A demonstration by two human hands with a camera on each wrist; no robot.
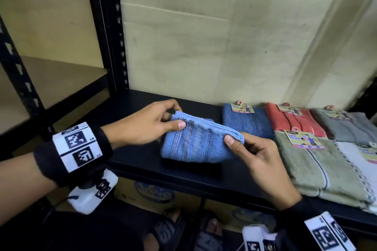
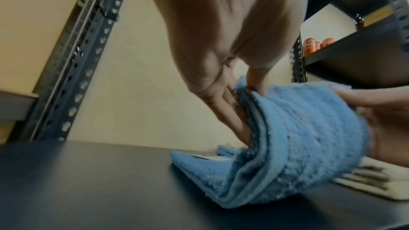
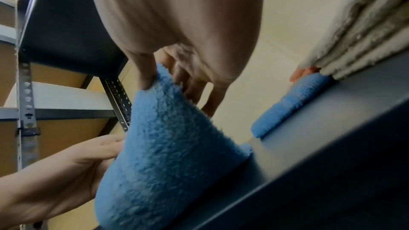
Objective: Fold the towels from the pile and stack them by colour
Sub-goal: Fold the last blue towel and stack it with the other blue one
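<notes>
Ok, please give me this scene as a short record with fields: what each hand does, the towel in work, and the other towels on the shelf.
left hand: pinches the far-left corner of the light blue towel
right hand: pinches its right corner
light blue towel: folded, lifted at the top edge, lower end on the shelf
other towels: dark blue towel, red towel, grey towel, green towel, all folded flat, to the right
labels: paper tags on the other towels

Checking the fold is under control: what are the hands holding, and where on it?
Both hold the light blue towel: left hand pinches its far-left corner, right hand its right corner.
</notes>
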